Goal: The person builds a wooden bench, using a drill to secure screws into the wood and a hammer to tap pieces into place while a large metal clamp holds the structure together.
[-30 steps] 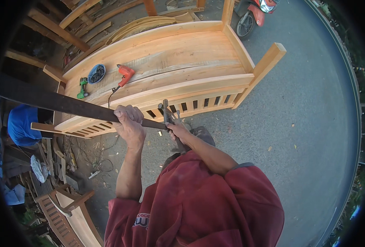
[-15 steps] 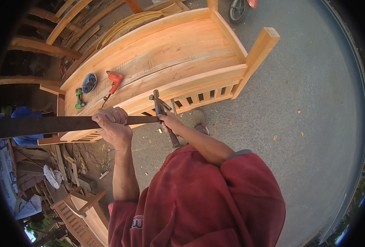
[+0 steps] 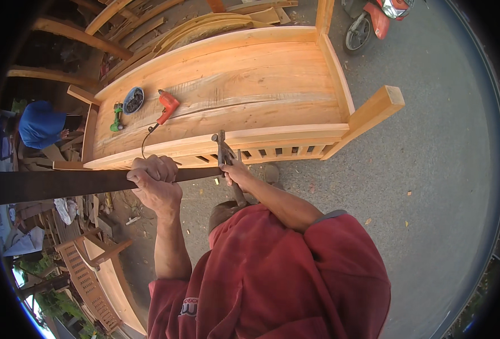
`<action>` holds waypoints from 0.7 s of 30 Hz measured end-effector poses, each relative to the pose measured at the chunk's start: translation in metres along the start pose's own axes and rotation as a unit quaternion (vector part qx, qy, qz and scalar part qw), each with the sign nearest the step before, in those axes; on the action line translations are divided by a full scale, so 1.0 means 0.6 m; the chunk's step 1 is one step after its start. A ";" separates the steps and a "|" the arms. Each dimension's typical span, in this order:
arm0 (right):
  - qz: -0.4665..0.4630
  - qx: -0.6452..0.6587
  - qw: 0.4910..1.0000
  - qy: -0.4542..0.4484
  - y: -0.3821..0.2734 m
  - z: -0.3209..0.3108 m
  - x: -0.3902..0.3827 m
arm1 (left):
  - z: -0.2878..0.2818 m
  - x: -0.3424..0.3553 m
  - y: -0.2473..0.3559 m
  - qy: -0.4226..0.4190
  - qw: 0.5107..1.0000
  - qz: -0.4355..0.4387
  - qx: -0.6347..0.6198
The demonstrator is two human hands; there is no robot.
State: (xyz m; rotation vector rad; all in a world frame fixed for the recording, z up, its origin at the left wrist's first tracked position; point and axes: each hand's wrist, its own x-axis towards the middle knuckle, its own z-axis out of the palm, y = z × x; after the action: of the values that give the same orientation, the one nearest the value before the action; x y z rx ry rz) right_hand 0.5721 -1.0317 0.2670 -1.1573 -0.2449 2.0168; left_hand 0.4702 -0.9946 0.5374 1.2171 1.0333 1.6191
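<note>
Dark and flat, a long bar point(image 3: 63, 186) is gripped left of centre by the tightly curled left hand point(image 3: 156, 182); at centre, a hammer point(image 3: 220, 144) is clasped by the right hand point(image 3: 238, 173). Carrying is apparently in hand; balanced support seems called for next.

A red drill point(image 3: 168, 105), blue bowl point(image 3: 141, 101) and green drill point(image 3: 116, 116) sit close together.

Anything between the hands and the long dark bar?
Nothing visible at the left hand: it is closed directly around the dark bar. The right hand, at the bar's narrow end, also grips hand tools; whether those separate its palm from the bar can't be seen.
</note>
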 end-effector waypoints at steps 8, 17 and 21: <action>0.030 -0.008 0.992 0.122 0.031 -0.024 0.018 | 0.023 0.020 -0.012 0.039 0.998 0.039 0.003; -0.138 -0.299 0.930 0.163 -0.097 -0.102 -0.114 | 0.031 0.049 -0.015 0.028 1.000 0.011 -0.011; -0.312 -0.507 0.799 0.082 -0.130 -0.087 -0.140 | 0.033 0.065 -0.013 0.018 1.000 0.014 -0.021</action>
State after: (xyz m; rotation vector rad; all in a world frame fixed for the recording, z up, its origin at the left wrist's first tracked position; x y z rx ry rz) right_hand 0.6789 -1.0492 0.3316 -1.5568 -1.5377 1.1101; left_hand 0.4836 -0.9528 0.5444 1.1830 1.0036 1.6810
